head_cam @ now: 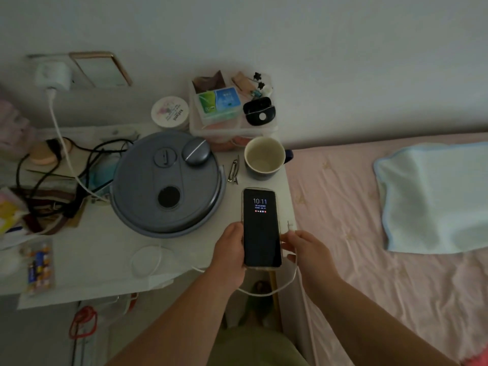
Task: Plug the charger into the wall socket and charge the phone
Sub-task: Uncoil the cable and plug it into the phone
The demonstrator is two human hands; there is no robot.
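A black phone with its lit screen reading 10:11 is gripped along its left edge by my left hand, above the white table's right front corner. Just right of the phone, my right hand pinches the white charging cable near its plug end, which points upward and is apart from the phone. The cable loops below the phone and runs back over the table. A white charger sits in the wall socket at the far left, its cord hanging down to the table.
On the white table stand a round grey lidded appliance, a dark mug, a clear organiser box, a white jar, hair clips and tangled black cables. A bed with pink sheet and light-blue pillow lies right.
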